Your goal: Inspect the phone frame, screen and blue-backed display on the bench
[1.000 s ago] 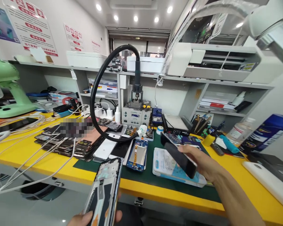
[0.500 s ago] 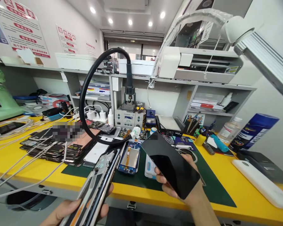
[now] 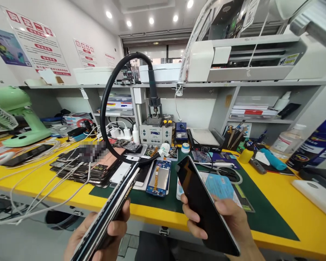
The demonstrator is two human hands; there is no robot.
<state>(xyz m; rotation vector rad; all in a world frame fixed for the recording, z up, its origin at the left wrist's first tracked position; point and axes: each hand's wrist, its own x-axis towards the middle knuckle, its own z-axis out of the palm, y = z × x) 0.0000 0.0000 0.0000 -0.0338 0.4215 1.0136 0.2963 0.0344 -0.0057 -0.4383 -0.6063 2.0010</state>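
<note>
head view: one dark-screened phone [image 3: 203, 210] in your right hand [image 3: 235, 221], one packed set of thin phone parts [image 3: 107, 210] in your left hand [image 3: 112, 239]. layers in the set: more than one; exact number cannot be told edge-on.

right hand: half closed, gripping the phone by its two long edges, your thumb at the right edge and three fingertips showing at the left. phone is tilted, glossy face toward you, raised in front of one flat white-and-blue case [image 3: 220, 186] and partly hiding it.

left hand: curled firmly about the set, fingers along its right side. set stands on edge, slanting up and away from you, its far end in front of the items on the counter [image 3: 282, 203].

counter, counted: one green mat [image 3: 268, 217]; one opened blue phone body [image 3: 163, 177] with one orange ribbon cable [image 3: 156, 177], between your two hands and farther off; one white phone [image 3: 119, 172], partly covered by the set; one pile of dark phone panels [image 3: 97, 174], well left, layers too many to count; one grey control box [image 3: 155, 134] with one looped black hose [image 3: 105, 116]; one yellow bottle [image 3: 245, 156]; one clear bottle [image 3: 286, 141]; one blue spray can [image 3: 313, 145], at the far right; one green fan [image 3: 5, 99], at the far left.
</note>
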